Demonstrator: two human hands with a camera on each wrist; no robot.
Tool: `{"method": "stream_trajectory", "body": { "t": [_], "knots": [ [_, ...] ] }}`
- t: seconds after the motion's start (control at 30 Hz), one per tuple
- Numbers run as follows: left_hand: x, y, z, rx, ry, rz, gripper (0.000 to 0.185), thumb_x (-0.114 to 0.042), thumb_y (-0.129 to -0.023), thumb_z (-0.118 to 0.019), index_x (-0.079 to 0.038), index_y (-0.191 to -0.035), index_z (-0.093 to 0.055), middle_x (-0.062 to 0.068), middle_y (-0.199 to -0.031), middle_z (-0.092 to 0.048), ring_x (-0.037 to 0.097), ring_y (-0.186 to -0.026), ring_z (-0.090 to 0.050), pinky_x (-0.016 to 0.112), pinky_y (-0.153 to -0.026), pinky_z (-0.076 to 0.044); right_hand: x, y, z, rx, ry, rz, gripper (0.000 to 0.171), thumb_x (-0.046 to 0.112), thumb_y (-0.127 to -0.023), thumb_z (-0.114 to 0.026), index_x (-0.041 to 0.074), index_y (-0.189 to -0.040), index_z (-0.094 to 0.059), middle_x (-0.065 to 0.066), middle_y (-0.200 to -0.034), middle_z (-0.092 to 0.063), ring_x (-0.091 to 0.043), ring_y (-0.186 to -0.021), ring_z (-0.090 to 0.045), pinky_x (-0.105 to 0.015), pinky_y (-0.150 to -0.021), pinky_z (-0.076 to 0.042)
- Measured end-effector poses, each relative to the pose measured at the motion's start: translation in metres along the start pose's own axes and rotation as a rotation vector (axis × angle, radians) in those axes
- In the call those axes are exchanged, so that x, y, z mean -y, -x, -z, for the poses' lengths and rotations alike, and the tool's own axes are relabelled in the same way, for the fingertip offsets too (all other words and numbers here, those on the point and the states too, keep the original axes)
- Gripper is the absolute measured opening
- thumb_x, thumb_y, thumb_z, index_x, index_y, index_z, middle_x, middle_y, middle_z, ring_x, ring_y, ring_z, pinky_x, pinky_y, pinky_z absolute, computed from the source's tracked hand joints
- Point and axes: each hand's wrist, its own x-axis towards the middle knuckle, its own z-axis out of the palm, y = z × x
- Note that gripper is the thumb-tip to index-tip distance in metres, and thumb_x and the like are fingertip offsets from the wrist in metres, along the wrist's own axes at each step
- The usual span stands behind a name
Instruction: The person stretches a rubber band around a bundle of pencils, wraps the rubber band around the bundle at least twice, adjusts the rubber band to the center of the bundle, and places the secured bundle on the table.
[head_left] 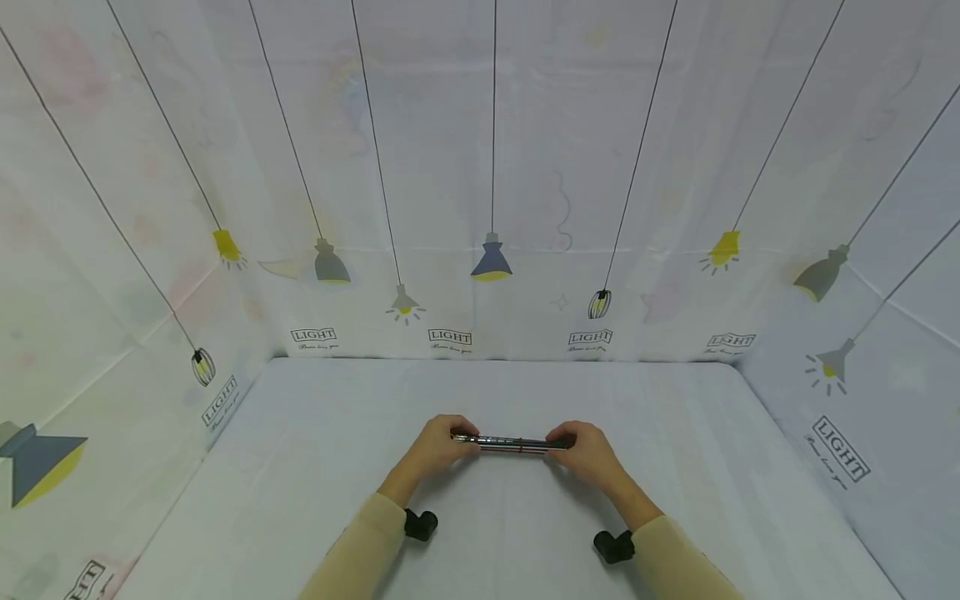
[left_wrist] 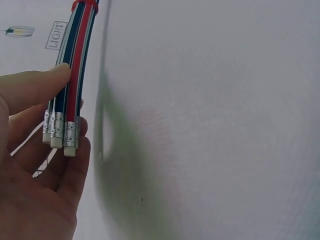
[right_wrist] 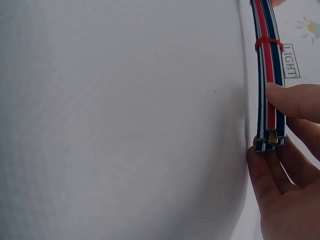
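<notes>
A bundle of striped pencils (head_left: 498, 444), dark blue, red and silver, is held lengthwise between both hands above the white table. A red rubber band (right_wrist: 269, 44) circles the bundle near its middle. My left hand (head_left: 442, 443) pinches the end with white erasers (left_wrist: 70, 151) in metal ferrules, thumb on top and fingers behind. At the other end, my right hand (head_left: 588, 454) grips the flat, unsharpened tips (right_wrist: 270, 140) between thumb and fingers.
A white cloth covers the table (head_left: 495, 533), and shadows of the hands fall on it. Printed lamp-pattern curtains (head_left: 450, 167) stand at the back and both sides. Black wrist cameras (head_left: 422, 525) sit at both sleeve cuffs.
</notes>
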Motion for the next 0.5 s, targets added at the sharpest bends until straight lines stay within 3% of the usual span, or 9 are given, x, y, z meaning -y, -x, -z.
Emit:
{"method": "stream_trajectory", "body": {
  "t": [0.17, 0.5],
  "knots": [
    [-0.0021, 0.0013, -0.0001, 0.009, -0.01, 0.021, 0.014, -0.014, -0.086, -0.079, -0.012, -0.1, -0.076, -0.003, -0.098, -0.072, 0.015, -0.093, -0.061, 0.037, -0.085, -0.049, -0.0038, -0.0003, -0.0013, -0.003, 0.001, -0.008, 0.02, 0.005, -0.08, -0.083, 0.01, -0.097, -0.076, -0.001, -0.095, -0.069, -0.017, -0.083, -0.06, -0.031, -0.07, -0.05],
    [-0.0021, 0.0018, 0.0007, -0.004, -0.008, 0.061, 0.015, -0.013, -0.084, -0.081, -0.011, -0.098, -0.077, -0.001, -0.098, -0.072, 0.014, -0.09, -0.06, 0.036, -0.081, -0.048, -0.0042, 0.0006, -0.0028, -0.009, 0.003, -0.021, 0.02, 0.003, -0.081, -0.082, 0.009, -0.099, -0.075, -0.001, -0.095, -0.069, -0.016, -0.082, -0.059, -0.03, -0.067, -0.05]
  ]
}}
